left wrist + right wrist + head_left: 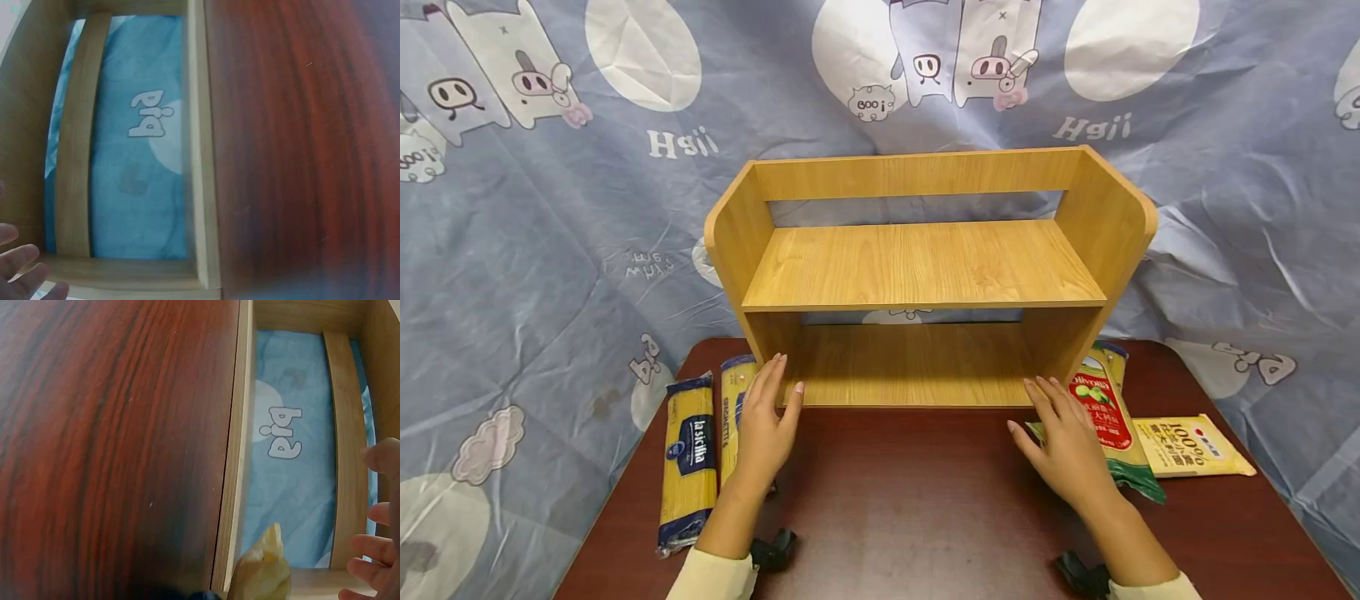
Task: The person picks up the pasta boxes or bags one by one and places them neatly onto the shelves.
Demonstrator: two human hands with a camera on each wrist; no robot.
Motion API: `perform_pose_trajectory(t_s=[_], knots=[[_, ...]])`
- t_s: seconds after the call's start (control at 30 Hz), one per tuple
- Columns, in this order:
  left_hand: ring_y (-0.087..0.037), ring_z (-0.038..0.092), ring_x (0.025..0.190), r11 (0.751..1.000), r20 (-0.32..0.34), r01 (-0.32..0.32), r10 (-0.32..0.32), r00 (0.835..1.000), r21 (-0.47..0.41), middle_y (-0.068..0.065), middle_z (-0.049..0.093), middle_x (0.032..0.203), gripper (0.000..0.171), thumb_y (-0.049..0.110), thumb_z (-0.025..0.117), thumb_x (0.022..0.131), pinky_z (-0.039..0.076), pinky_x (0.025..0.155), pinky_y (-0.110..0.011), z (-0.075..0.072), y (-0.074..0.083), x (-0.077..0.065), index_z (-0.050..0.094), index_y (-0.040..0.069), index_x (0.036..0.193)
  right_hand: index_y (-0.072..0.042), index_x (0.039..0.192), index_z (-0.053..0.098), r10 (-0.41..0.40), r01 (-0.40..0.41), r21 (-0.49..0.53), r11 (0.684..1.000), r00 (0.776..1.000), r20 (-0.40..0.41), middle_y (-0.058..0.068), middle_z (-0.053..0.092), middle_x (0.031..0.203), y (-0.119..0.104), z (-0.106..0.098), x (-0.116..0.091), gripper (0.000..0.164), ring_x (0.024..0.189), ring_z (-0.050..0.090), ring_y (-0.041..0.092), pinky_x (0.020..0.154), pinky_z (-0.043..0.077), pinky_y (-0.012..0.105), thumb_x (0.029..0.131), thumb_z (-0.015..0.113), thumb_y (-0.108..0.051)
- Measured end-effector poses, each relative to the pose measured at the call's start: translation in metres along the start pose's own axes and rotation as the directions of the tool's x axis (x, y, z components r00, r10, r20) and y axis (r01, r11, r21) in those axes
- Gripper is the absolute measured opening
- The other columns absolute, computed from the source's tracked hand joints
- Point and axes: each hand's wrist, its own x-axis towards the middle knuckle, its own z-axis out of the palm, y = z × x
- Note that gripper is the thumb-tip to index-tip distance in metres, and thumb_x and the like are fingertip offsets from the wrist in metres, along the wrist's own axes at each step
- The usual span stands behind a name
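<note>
A two-tier wooden shelf (925, 265) stands upright on the dark red table (910, 500), both boards bare. My left hand (766, 429) is at its lower left front corner, fingers extended and thumb apart, with nothing gripped. At the lower right front corner my right hand (1063, 446) spreads its fingers, also without holding anything. In the left wrist view, fingertips of the left hand (22, 275) show beside the shelf's side panel. The right wrist view has the right hand's fingers (372, 547) at the other side panel.
On the left lie a spaghetti pack (691, 458) with a blue label and another spaghetti pack (734, 400), partly covered by my hand. A green-ended pasta bag (1105, 408) and a yellow pasta pack (1195, 446) lie at the right. A patterned blue cloth (587, 250) hangs behind.
</note>
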Motion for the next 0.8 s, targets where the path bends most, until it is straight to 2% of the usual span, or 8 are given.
perform_pose_trajectory(t_s=[0.17,0.4,0.5,0.6,0.73,0.8], knots=[[-0.035,0.047,0.137,0.999,-0.153,-0.013,0.008,0.988,-0.035,-0.015,0.053,0.146,0.045,0.021,0.06,0.102,0.035,0.113,-0.057,-0.01,0.002,0.012,0.054,0.009,0.145,-0.006,0.144,0.054,0.022,-0.021,0.028,0.999,0.999,-0.046,0.022,0.053,0.144,0.006,-0.006,-0.005,0.066,0.134,0.045,0.047,0.105,0.036,0.067,0.086,0.079,-0.026],[-0.037,0.049,0.126,0.997,-0.283,0.032,-0.052,0.958,-0.074,-0.02,0.053,0.139,0.048,0.019,0.06,0.101,0.04,0.102,-0.053,-0.022,0.002,0.032,0.051,0.006,0.147,0.001,0.139,0.056,0.072,-0.072,0.0,0.997,0.994,-0.088,0.027,0.054,0.138,0.019,-0.014,-0.012,0.06,0.123,0.05,0.052,0.097,0.04,0.068,0.087,0.077,-0.02],[-0.038,0.048,0.127,0.993,-0.29,0.056,-0.084,0.953,-0.101,-0.021,0.05,0.14,0.05,0.022,0.058,0.102,0.039,0.103,-0.052,-0.027,0.004,0.041,0.048,0.007,0.149,0.002,0.138,0.055,0.109,-0.11,-0.011,0.994,0.99,-0.092,0.03,0.052,0.136,0.026,-0.018,-0.014,0.059,0.123,0.048,0.054,0.097,0.037,0.071,0.088,0.076,-0.021],[-0.036,0.048,0.129,0.986,-0.265,0.091,-0.126,0.956,-0.138,-0.018,0.046,0.146,0.052,0.029,0.055,0.104,0.043,0.099,-0.052,-0.031,0.007,0.049,0.044,0.013,0.153,0.004,0.14,0.051,0.179,-0.181,-0.017,0.983,0.982,-0.066,0.033,0.048,0.138,0.032,-0.022,-0.016,0.061,0.125,0.043,0.057,0.097,0.033,0.073,0.09,0.074,-0.024],[-0.034,0.052,0.126,0.978,-0.225,0.121,-0.158,0.961,-0.17,-0.014,0.044,0.15,0.056,0.037,0.053,0.105,0.046,0.098,-0.052,-0.038,0.01,0.06,0.039,0.018,0.156,0.007,0.144,0.044,0.273,-0.274,-0.044,0.961,0.962,-0.013,0.039,0.042,0.14,0.042,-0.026,-0.02,0.071,0.126,0.04,0.06,0.097,0.03,0.074,0.091,0.072,-0.03],[-0.033,0.052,0.127,0.974,-0.21,0.126,-0.166,0.963,-0.19,-0.014,0.045,0.149,0.058,0.039,0.052,0.105,0.044,0.104,-0.051,-0.04,0.012,0.065,0.038,0.019,0.157,0.006,0.147,0.04,0.316,-0.315,-0.066,0.947,0.949,0.011,0.04,0.04,0.141,0.047,-0.027,-0.021,0.076,0.123,0.04,0.061,0.095,0.031,0.074,0.091,0.072,-0.034]])
